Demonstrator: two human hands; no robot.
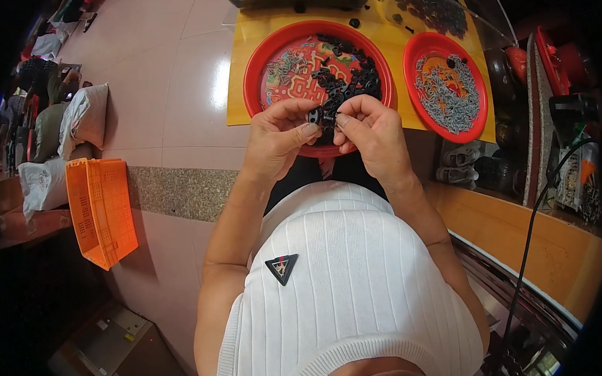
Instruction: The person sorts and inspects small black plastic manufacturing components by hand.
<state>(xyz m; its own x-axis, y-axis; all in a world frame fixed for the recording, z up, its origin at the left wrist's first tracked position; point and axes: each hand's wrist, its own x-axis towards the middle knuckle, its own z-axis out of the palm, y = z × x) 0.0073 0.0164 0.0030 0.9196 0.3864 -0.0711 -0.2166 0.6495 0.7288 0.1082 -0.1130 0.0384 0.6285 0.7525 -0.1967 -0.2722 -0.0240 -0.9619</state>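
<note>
My left hand (279, 136) pinches a small black plastic part (316, 116) between thumb and forefinger. Opposite it, my right hand (373, 134) also has thumb and fingers closed at the right end of the black piece; whether this is one part or two joined ones cannot be made out. Both hands are above the near side of a large red round tray (252, 70) with a patterned bottom. In that tray, black plastic parts (353, 77) are heaped on the right and silvery screws (285, 64) lie on the left.
To the right, a smaller red tray (410, 58) holds many silvery screws (450, 93). Both trays rest on a yellow surface (239, 41). Clear bins of black parts and metal pieces (434, 7) stand beyond. An orange crate (106, 208) and white sacks (85, 116) are at left; a black cable (529, 236) hangs at right.
</note>
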